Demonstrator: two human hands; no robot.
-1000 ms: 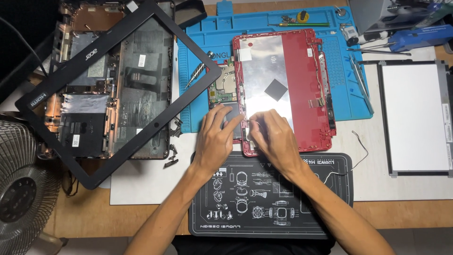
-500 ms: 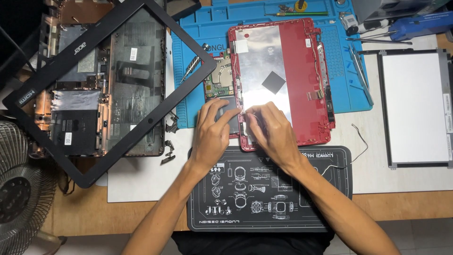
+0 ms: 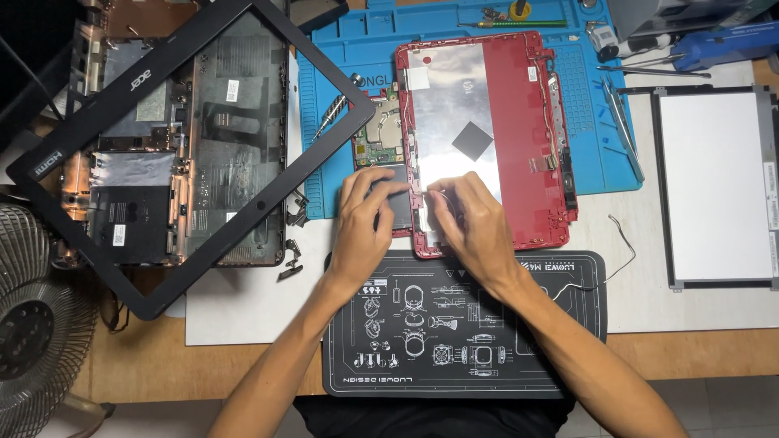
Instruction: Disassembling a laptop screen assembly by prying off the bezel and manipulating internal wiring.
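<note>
Head view: at frame centre, left hand (image 3: pixel 367 223) is pressing flat, grip wide, steadying the red laptop lid (image 3: pixel 507 122) on the blue mat (image 3: pixel 592 154) while right hand (image 3: pixel 471 219) is pinching narrowly at its lower-left edge.

Black bezel frame (image 3: pixel 162 154); fan (image 3: pixel 36 324); white panel (image 3: pixel 714 186).

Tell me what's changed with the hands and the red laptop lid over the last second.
Little changed. The left hand and right hand stay together at the lower left corner of the red laptop lid, fingers barely shifting; nothing was picked up or released. The lid, black bezel and screen panel lie as before; only the camera shifted.
</note>
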